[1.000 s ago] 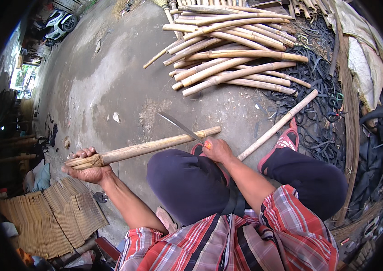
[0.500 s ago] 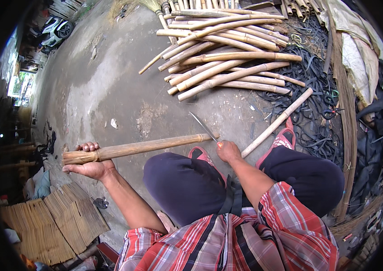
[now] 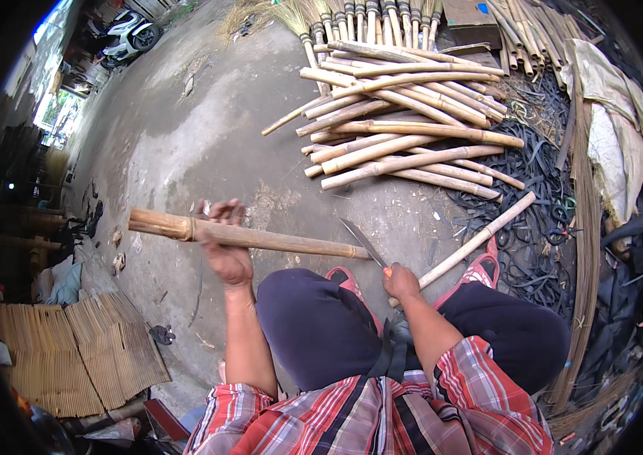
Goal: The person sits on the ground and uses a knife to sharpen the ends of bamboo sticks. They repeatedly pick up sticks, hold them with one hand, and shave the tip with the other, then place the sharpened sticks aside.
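A thick bamboo pole (image 3: pixel 283 242) stretches from the left toward the knife, its split-looking wide end (image 3: pixel 160 224) farthest left. My left hand (image 3: pixel 226 254) is closed loosely around it inward of that end, palm below and fingertips showing above, a bit smeared by motion. In my right hand (image 3: pixel 402 283) is a knife (image 3: pixel 364 244) with an orange handle, fist closed on it. Its long blade slants up and left, close by the pole's narrow end. A thinner pale bamboo stick (image 3: pixel 481 236) lies slanted between my feet, its lower end beside my right hand.
A heap of cut bamboo poles (image 3: pixel 412 140) lies ahead, with brooms (image 3: pixel 371 23) behind it. Black rubber-like strips (image 3: pixel 526 174) cover the ground to the right. Flat bundles of thin slats (image 3: pixel 78 353) lie at lower left. A motorbike (image 3: pixel 130 36) stands far left.
My left hand has shifted inward along the bamboo pole, away from its wide end, which has swung up. The knife stays in my right hand. The whole view has shifted slightly.
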A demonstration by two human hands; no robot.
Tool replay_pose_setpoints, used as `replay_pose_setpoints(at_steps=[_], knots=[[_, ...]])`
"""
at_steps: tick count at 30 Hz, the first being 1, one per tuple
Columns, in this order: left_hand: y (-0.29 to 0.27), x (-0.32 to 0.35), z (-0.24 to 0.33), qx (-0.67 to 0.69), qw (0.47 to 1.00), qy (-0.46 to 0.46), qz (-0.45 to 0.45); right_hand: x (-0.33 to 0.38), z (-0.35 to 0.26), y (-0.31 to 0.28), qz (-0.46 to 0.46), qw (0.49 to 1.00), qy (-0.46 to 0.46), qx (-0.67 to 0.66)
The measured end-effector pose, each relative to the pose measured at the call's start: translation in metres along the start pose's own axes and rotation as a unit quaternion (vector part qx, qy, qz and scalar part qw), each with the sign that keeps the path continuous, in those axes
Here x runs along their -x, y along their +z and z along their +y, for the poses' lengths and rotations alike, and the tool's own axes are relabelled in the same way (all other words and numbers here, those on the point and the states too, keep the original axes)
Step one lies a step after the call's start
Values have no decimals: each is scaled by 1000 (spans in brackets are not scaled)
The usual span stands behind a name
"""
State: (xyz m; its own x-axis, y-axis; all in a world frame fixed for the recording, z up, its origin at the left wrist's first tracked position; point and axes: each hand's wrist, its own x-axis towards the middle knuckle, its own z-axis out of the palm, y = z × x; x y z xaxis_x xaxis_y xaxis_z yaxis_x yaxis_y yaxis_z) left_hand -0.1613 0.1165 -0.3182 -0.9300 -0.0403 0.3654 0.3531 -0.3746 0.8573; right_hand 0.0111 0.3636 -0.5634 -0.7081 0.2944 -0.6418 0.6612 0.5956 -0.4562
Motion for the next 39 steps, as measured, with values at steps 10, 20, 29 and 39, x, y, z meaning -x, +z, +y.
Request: replay_pose_setpoints(at_steps=[10, 20, 29, 39], knots=[[-28, 47, -124, -237, 859, -438, -116, -12, 5, 9, 19, 999, -31, -27], [-78, 22, -152, -197, 915, -288, 204, -13, 10, 11, 6, 999, -36, -20], [-185, 47, -162, -357, 805, -401, 251, -6, 5, 15, -49, 998, -25, 23], [-253, -26, -193, -509, 735, -410, 182, -40, 46, -45, 444, 842, 292, -96]])
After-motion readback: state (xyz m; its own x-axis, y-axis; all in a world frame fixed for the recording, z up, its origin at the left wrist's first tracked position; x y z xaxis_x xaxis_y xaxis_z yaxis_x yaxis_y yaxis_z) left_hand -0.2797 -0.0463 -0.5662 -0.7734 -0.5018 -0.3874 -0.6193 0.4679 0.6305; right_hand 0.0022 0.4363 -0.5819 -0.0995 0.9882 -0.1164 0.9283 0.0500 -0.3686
